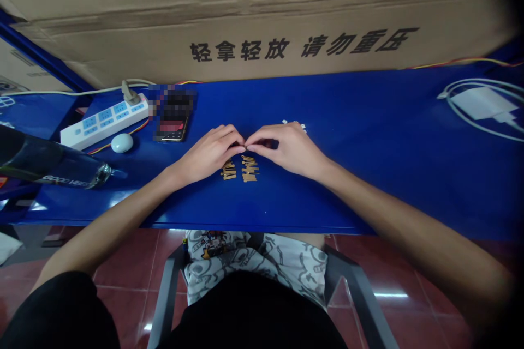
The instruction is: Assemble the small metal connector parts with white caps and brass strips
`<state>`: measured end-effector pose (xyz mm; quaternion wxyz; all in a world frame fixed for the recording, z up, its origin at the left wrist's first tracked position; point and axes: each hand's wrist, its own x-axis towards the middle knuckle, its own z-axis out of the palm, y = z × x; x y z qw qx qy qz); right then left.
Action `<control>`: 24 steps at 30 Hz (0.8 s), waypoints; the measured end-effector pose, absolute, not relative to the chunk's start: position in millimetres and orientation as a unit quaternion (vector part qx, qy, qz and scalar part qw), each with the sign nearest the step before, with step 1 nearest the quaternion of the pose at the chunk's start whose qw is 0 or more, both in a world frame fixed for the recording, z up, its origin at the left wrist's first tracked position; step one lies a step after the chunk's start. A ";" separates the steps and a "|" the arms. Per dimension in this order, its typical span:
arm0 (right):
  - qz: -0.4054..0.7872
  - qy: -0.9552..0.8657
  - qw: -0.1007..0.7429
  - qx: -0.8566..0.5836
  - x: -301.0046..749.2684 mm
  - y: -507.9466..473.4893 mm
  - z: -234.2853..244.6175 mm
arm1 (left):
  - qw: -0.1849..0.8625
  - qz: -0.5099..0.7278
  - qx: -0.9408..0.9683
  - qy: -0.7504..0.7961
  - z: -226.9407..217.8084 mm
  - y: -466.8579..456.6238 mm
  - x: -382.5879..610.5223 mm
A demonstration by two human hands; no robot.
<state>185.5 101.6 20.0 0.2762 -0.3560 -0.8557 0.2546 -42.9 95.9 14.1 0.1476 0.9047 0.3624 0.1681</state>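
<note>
Blue tabletop (393, 174), slim gold-coloured pieces (249, 177), left hand (210, 148), right hand (289, 143), grip pinching tiny piece (246, 148)

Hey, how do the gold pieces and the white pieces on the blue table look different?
Shape: the gold pieces are thin and elongated; the white pieces look small and compact.
Place: the gold pieces lie nearer the table's front edge, while the white pieces lie beyond the right hand.
Both are small and rest on the blue table.
</note>
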 end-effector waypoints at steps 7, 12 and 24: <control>0.233 -0.864 0.262 -0.362 185.9 105.4 14.7 | 0.103 0.163 0.907 0.374 12.9 98.4 -45.9; 0.221 -0.877 0.248 -0.347 186.1 105.8 10.6 | 0.112 0.163 0.911 0.362 14.2 100.0 -50.1; 0.191 -0.893 0.236 -0.333 188.0 106.9 3.5 | 0.104 0.161 0.913 0.360 14.9 100.6 -52.2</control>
